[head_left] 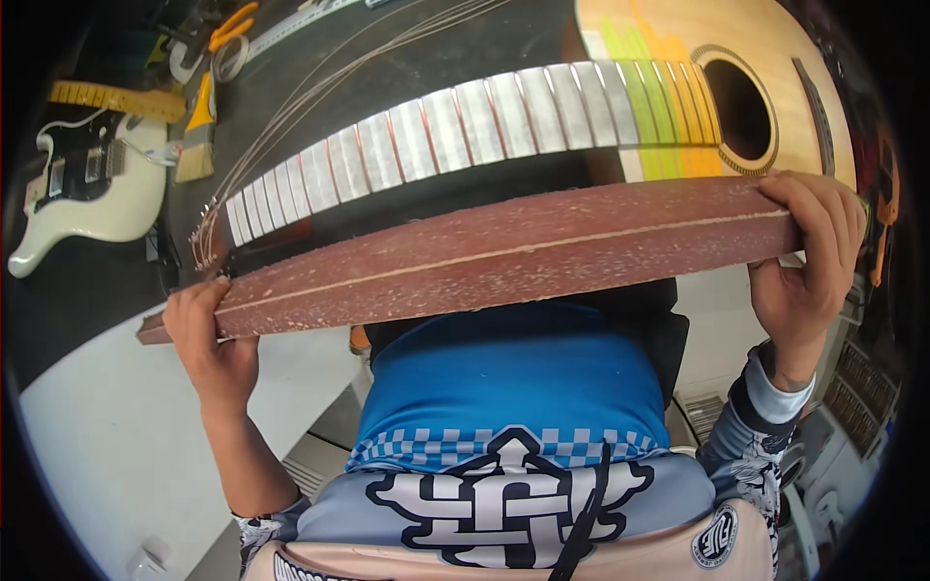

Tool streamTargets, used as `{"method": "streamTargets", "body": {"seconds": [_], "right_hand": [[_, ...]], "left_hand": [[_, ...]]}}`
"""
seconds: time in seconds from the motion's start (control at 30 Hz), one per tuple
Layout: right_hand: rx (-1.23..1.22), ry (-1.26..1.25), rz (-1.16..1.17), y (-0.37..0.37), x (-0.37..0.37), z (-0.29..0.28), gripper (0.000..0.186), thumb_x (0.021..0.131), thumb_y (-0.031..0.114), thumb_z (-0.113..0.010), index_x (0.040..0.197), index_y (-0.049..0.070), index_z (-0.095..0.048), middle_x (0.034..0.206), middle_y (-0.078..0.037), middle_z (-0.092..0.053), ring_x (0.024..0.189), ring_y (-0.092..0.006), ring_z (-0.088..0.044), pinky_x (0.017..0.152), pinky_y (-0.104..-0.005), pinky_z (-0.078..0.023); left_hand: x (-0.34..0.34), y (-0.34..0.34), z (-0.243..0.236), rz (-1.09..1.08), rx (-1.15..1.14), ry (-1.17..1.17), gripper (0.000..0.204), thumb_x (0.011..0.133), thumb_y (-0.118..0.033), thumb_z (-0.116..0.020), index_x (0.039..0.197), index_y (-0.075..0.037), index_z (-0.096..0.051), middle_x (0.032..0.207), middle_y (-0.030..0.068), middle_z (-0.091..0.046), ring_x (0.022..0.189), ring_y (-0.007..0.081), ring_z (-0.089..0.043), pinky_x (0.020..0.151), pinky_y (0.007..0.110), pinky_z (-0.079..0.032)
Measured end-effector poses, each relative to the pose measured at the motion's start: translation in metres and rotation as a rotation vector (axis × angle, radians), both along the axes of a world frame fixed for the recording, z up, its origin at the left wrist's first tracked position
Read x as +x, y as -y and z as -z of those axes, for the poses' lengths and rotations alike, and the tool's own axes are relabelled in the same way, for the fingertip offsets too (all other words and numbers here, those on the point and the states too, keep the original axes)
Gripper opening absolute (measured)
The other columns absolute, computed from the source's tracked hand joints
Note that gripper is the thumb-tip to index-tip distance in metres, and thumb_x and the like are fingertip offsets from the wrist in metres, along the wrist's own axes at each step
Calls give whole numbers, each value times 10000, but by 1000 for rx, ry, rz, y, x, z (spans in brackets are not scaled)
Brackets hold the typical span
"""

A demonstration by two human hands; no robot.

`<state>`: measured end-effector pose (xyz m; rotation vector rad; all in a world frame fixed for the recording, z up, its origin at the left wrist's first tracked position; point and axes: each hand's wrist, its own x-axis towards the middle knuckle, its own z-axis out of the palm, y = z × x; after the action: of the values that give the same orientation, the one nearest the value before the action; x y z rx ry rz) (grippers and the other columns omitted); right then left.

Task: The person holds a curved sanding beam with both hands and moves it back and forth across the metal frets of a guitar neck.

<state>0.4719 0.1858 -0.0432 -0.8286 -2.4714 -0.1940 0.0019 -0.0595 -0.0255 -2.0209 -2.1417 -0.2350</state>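
Observation:
A long reddish-brown sanding beam (465, 254), flecked with pale dust and marked by a light line along its edge, spans the view in front of me. My left hand (211, 334) grips its left end, fingers over the top and thumb below. Its right end is clasped by my right hand (814, 242). Just beyond the beam lies an acoustic guitar (794, 97). Its fretboard (465, 121) is masked between the frets with silver tape, then yellow-green and orange strips near the soundhole. Loose strings (281, 131) bunch at the headstock end, which the beam and my left hand partly hide.
On the dark bench at left lies a white electric guitar (140, 198) beside a yellow-handled brush (201, 107). Farther back are an orange-handled tool (232, 27) and a metal ruler (291, 24). A white tabletop (145, 426) extends under my left forearm.

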Motion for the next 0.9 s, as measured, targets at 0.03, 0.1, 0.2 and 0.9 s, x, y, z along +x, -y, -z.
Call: {"method": "streamTargets", "body": {"seconds": [0.03,0.1,0.2,0.9], "right_hand": [[3,9,-15,0,1,-1,477,627,49,-780,1103,50,-751,1036,-101,-742,1007,-338,-685,958,-432,-466],[-49,37,19,1,2,-2,485,692,0,-768,1173,14,-713,1124,-140,-739,1080,-362,-671,1012,-445,-469],[-106,49,40,1,4,-2,439,755,55,-791,1183,6,-707,1143,-145,-736,1099,-361,-665,1027,-443,-467],[-146,68,50,-21,-1,10,380,848,124,-766,1209,26,-699,1189,-138,-724,1159,-343,-646,1079,-443,-437]], "left_hand": [[0,-1,-1,-15,3,9,512,711,52,-772,1210,-17,-683,1109,159,-692,1067,365,-628,981,446,-470],[0,-3,0,7,7,-12,522,679,-19,-836,1180,-20,-688,1084,137,-697,1028,352,-636,947,450,-456],[-2,-4,0,2,19,-17,522,672,-33,-842,1171,-25,-690,1081,130,-695,1017,350,-630,940,445,-452],[-3,-11,4,3,101,-5,511,595,-127,-817,1086,-69,-685,1028,59,-666,946,309,-601,873,444,-430]]}}
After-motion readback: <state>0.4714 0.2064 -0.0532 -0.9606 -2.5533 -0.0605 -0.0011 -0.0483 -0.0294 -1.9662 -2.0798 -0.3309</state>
